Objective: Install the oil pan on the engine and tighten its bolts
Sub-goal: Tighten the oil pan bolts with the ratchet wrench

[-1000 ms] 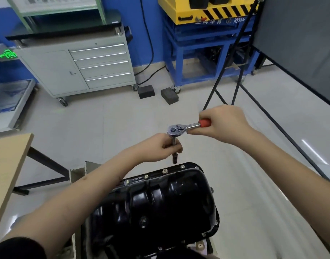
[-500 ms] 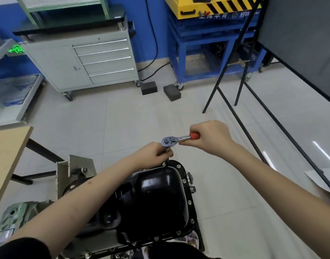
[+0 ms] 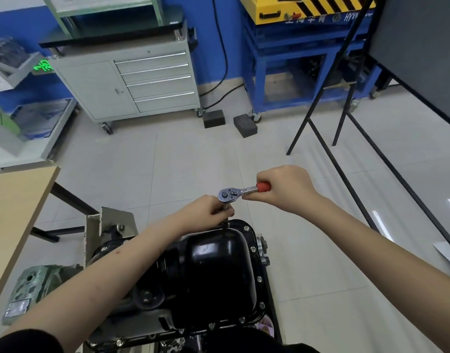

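The black oil pan (image 3: 213, 273) sits on the engine (image 3: 111, 250), with several bolts along its flange. A ratchet wrench (image 3: 237, 192) with a red handle stands over the pan's far edge. My right hand (image 3: 285, 191) grips the red handle. My left hand (image 3: 206, 212) is curled round the extension shaft below the ratchet head. The socket end meets the pan's far flange; the bolt under it is hidden.
A wooden table (image 3: 12, 215) stands to the left. A grey drawer cabinet (image 3: 132, 82) and a blue stand (image 3: 295, 72) line the back wall, two dark blocks (image 3: 229, 122) lie on the floor, and a black frame (image 3: 359, 149) rises at the right.
The ratchet came down from above the pan until its socket met the far flange. The view shifted, so the pan and engine now lie lower and more central.
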{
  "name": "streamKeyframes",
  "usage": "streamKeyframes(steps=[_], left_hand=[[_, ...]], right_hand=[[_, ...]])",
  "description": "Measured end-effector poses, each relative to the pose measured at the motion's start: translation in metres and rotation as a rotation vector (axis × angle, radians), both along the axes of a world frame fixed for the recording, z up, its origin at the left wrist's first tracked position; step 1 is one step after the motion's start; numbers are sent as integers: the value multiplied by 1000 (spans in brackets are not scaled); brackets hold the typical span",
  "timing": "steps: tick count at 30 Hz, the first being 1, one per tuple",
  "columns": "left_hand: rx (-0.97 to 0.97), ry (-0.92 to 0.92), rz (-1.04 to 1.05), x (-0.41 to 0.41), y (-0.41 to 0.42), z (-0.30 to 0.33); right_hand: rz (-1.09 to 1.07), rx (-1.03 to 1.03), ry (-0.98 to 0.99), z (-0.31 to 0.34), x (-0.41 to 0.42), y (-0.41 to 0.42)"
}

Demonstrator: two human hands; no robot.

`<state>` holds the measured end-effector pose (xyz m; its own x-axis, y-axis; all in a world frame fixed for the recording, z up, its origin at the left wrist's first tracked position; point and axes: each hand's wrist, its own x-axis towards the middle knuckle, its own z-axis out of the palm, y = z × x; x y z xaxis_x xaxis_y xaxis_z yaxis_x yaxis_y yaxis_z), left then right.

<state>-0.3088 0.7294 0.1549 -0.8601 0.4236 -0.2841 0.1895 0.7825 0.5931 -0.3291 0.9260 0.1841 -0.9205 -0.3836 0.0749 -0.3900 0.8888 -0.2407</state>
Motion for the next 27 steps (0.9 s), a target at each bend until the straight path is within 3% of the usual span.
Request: streamKeyframes(steps=[14, 23, 27], left_hand=[[32, -22, -7, -4, -1, -3], [4, -41, -29, -4, -4, -2], [-17, -34, -54, -2, -1, -1]], right_hand=[[136, 86, 20, 5, -13, -3], [475, 127, -6, 8, -17, -3], [521, 134, -78, 16, -13, -16]])
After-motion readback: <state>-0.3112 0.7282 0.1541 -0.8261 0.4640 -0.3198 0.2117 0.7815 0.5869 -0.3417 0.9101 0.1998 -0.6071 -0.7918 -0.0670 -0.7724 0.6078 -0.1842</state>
